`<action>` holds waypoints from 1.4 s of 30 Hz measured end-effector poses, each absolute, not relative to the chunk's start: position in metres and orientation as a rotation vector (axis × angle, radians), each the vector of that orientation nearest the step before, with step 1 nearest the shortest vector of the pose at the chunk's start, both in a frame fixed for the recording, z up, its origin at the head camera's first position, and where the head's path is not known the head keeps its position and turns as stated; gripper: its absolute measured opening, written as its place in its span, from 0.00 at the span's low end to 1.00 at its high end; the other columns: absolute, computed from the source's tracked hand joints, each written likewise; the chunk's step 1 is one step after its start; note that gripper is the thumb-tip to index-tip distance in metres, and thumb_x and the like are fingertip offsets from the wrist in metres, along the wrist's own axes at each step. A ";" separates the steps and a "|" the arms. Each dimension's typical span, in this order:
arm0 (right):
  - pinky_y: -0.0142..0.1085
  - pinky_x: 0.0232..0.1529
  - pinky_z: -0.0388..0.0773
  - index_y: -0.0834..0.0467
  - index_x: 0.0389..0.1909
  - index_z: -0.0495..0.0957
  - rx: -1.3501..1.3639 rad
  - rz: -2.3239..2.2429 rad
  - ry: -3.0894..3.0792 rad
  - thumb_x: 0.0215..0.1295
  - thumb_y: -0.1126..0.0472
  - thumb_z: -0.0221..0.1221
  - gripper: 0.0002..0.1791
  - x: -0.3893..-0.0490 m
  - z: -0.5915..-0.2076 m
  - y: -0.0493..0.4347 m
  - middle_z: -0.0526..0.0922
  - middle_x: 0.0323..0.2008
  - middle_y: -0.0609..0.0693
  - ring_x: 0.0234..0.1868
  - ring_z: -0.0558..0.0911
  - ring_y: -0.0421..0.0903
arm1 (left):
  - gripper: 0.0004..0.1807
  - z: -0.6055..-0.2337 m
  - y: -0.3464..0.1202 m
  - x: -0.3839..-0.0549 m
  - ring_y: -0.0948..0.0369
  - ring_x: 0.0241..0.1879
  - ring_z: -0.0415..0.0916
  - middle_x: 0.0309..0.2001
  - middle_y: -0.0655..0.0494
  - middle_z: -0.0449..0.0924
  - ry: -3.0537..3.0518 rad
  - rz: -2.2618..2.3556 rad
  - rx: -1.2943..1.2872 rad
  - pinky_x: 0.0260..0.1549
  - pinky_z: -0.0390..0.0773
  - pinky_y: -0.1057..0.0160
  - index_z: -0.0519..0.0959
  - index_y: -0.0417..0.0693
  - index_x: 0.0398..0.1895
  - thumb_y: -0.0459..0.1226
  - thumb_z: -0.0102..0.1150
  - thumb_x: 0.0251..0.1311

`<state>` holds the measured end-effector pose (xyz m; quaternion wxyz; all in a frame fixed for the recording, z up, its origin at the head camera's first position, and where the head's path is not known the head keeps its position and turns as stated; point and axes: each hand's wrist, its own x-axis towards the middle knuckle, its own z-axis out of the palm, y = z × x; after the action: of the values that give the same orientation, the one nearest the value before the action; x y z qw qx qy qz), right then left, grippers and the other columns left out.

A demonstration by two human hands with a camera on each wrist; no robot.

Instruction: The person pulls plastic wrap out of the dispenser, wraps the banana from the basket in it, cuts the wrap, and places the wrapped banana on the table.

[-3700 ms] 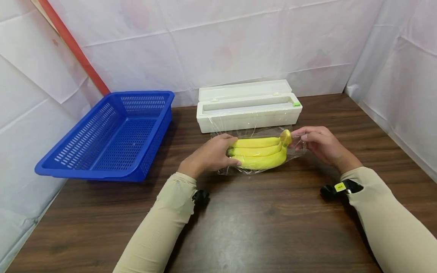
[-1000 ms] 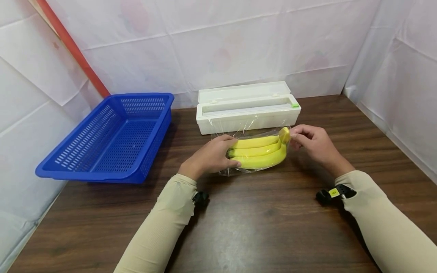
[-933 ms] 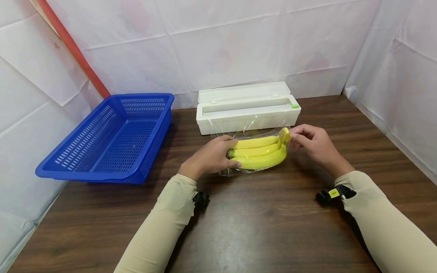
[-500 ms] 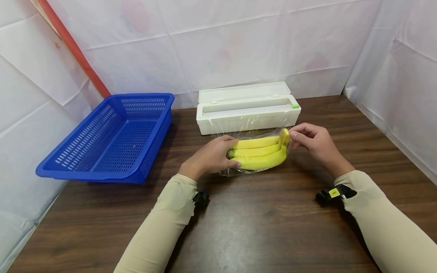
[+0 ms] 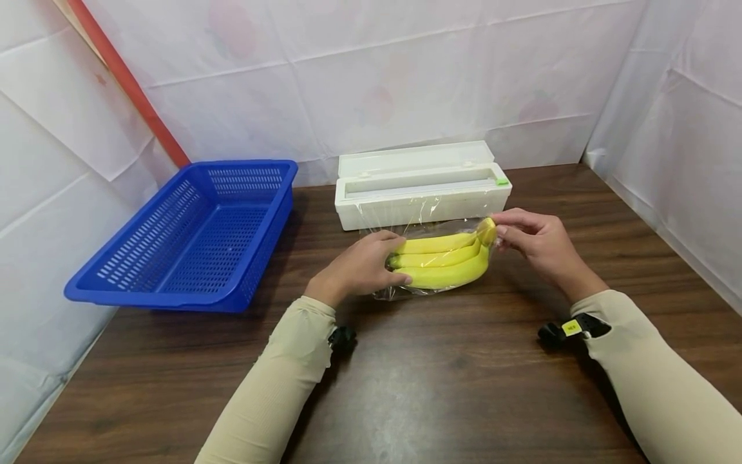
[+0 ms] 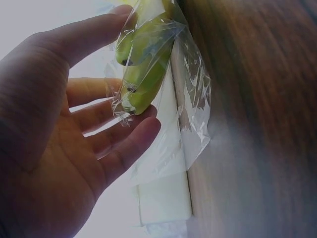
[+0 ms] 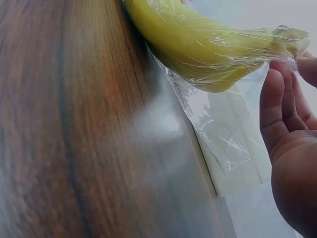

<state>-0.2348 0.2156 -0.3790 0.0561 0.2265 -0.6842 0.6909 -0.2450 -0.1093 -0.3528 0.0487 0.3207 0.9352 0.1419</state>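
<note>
Banana bunch: three yellow bananas point(image 5: 443, 261) joined at one stem, lying between the two hands in front of the white box; tips toward the left hand, stem toward the right hand.
Wrapping: clear plastic film point(image 7: 223, 148), wrinkled and glossy, around the bananas; loose film extends past the tips and toward the front of the box.
Left hand point(image 5: 362, 264): holds the tip end, thumb on the near side, fingers on the far side; fingers clamped on the bananas through the film.
Right hand point(image 5: 539, 245): positioned at the stem; thumb and fingers together, pinching the film just beside the stem.
White box point(image 5: 423, 209): long, set behind the bananas; lid point(image 5: 417, 158) raised at the rear, long opening exposed.
Green tab point(image 5: 502, 182): on the right end of the box's upper rim.
Blue basket point(image 5: 139, 298): rectangular, slotted walls, to the left of the box and well apart from the bananas.
Surface point(image 5: 452, 386): dark brown wood grain.
Sleeves point(image 5: 278, 386): beige, on both arms; a black device point(image 5: 570, 328) with a yellow label at the right wrist.
Backdrop point(image 5: 406, 64): pale creased sheeting; red strip point(image 5: 130, 87) at upper left.
</note>
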 end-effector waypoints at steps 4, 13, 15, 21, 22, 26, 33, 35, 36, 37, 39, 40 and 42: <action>0.32 0.39 0.83 0.73 0.53 0.80 0.725 2.169 -2.035 0.72 0.71 0.56 0.14 -0.235 -0.379 0.216 0.84 0.51 0.56 0.42 0.83 0.44 | 0.41 -0.353 -0.109 -0.245 0.55 0.68 0.65 0.69 0.51 0.68 2.852 0.430 0.975 0.67 0.64 0.58 0.69 0.46 0.72 0.54 0.69 0.59; 0.35 0.39 0.84 0.69 0.60 0.77 0.788 1.985 -2.241 0.72 0.68 0.58 0.18 -0.233 -0.374 0.219 0.83 0.55 0.54 0.43 0.82 0.46 | 0.41 -0.352 -0.110 -0.244 0.55 0.68 0.65 0.69 0.51 0.68 2.850 0.442 0.972 0.66 0.65 0.58 0.69 0.45 0.72 0.53 0.70 0.59; 0.34 0.38 0.83 0.65 0.61 0.77 0.735 1.839 -2.348 0.70 0.66 0.61 0.20 -0.232 -0.373 0.217 0.84 0.52 0.54 0.42 0.82 0.46 | 0.41 -0.352 -0.111 -0.244 0.56 0.67 0.65 0.69 0.51 0.68 2.854 0.449 0.974 0.66 0.65 0.58 0.69 0.46 0.72 0.53 0.70 0.58; 0.31 0.38 0.82 0.58 0.62 0.78 0.642 1.684 -2.455 0.67 0.63 0.65 0.23 -0.230 -0.372 0.212 0.82 0.46 0.58 0.40 0.80 0.45 | 0.41 -0.352 -0.112 -0.244 0.56 0.67 0.66 0.68 0.53 0.69 2.864 0.458 0.979 0.66 0.65 0.58 0.70 0.47 0.72 0.53 0.71 0.57; 0.31 0.38 0.82 0.58 0.62 0.78 0.636 1.690 -2.453 0.67 0.63 0.66 0.22 -0.229 -0.372 0.212 0.82 0.46 0.58 0.40 0.80 0.45 | 0.41 -0.352 -0.112 -0.244 0.56 0.67 0.66 0.68 0.53 0.69 2.865 0.456 0.980 0.66 0.65 0.58 0.70 0.46 0.72 0.53 0.71 0.57; 0.31 0.37 0.82 0.60 0.61 0.78 0.625 1.688 -2.456 0.67 0.63 0.66 0.22 -0.228 -0.372 0.213 0.82 0.45 0.56 0.39 0.80 0.44 | 0.43 -0.353 -0.111 -0.244 0.56 0.67 0.66 0.69 0.52 0.69 2.866 0.452 0.982 0.66 0.65 0.58 0.68 0.45 0.72 0.53 0.70 0.58; 0.32 0.37 0.81 0.62 0.61 0.78 0.670 1.622 -2.417 0.70 0.63 0.61 0.19 -0.229 -0.375 0.213 0.82 0.45 0.53 0.38 0.80 0.44 | 0.42 -0.352 -0.110 -0.243 0.56 0.67 0.66 0.69 0.53 0.69 2.867 0.451 0.983 0.66 0.65 0.58 0.69 0.47 0.72 0.54 0.70 0.58; 0.30 0.36 0.79 0.61 0.61 0.78 0.690 1.577 -2.383 0.70 0.65 0.60 0.19 -0.229 -0.376 0.212 0.82 0.45 0.52 0.38 0.79 0.45 | 0.41 -0.352 -0.110 -0.243 0.56 0.67 0.66 0.68 0.53 0.69 2.866 0.451 0.986 0.66 0.65 0.58 0.70 0.48 0.72 0.54 0.70 0.58; 0.29 0.36 0.79 0.61 0.61 0.78 0.696 1.558 -2.366 0.70 0.66 0.61 0.19 -0.230 -0.376 0.211 0.82 0.44 0.52 0.38 0.79 0.46 | 0.40 -0.352 -0.110 -0.243 0.56 0.67 0.66 0.68 0.53 0.69 2.865 0.452 0.986 0.66 0.66 0.58 0.70 0.48 0.71 0.54 0.70 0.58; 0.28 0.37 0.78 0.61 0.62 0.78 0.703 1.545 -2.348 0.69 0.67 0.61 0.20 -0.230 -0.376 0.211 0.82 0.44 0.52 0.38 0.79 0.46 | 0.40 -0.352 -0.110 -0.243 0.57 0.67 0.66 0.68 0.53 0.69 2.864 0.452 0.988 0.65 0.66 0.59 0.71 0.49 0.71 0.54 0.70 0.58; 0.27 0.38 0.77 0.61 0.62 0.78 0.713 1.534 -2.320 0.68 0.69 0.62 0.21 -0.230 -0.376 0.210 0.82 0.46 0.53 0.40 0.79 0.47 | 0.39 -0.352 -0.110 -0.243 0.57 0.67 0.66 0.68 0.54 0.69 2.862 0.453 0.990 0.65 0.66 0.59 0.71 0.49 0.71 0.54 0.70 0.58; 0.26 0.38 0.77 0.61 0.62 0.78 0.718 1.533 -2.310 0.68 0.69 0.62 0.21 -0.230 -0.377 0.210 0.82 0.47 0.53 0.40 0.79 0.48 | 0.39 -0.352 -0.110 -0.243 0.57 0.66 0.66 0.68 0.54 0.70 2.862 0.453 0.992 0.65 0.66 0.59 0.71 0.49 0.70 0.54 0.70 0.58; 0.26 0.39 0.78 0.61 0.61 0.79 0.722 1.541 -2.303 0.68 0.69 0.62 0.20 -0.230 -0.377 0.210 0.82 0.49 0.53 0.42 0.79 0.48 | 0.39 -0.353 -0.110 -0.243 0.57 0.66 0.66 0.68 0.54 0.70 2.862 0.453 0.994 0.65 0.66 0.59 0.72 0.49 0.70 0.54 0.70 0.58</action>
<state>-0.2303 0.2100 -0.3770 0.1384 0.2498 -0.7966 0.5329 -0.2435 -0.1096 -0.3525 0.0393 0.3242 0.9335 0.1478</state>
